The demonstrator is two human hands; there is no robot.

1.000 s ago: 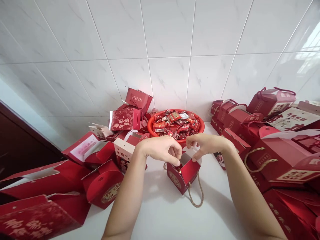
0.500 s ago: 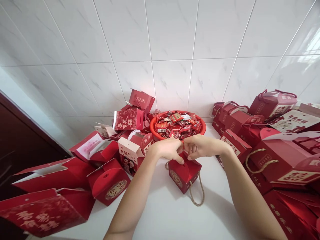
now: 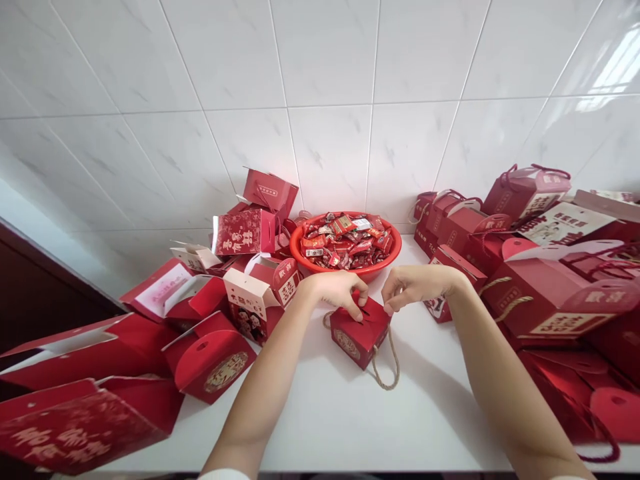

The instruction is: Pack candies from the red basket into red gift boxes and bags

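A red cardboard box (image 3: 369, 335) with a round gold emblem (image 3: 346, 344) and beige rope handles (image 3: 398, 371) is sitting under the curled left hand (image 3: 340, 289), the right hand (image 3: 415, 283) narrowing beside its corner; whether either is gripping, I cannot tell.

Bare left forearm (image 3: 270, 380) and bare right forearm (image 3: 487, 363) angling inward, wrists bent! The bare left hand (image 3: 340, 292) is palm down, thumb reaching low; the bare right hand (image 3: 417, 285), just beside it, curls its fingers, thumb and forefinger tips close together.
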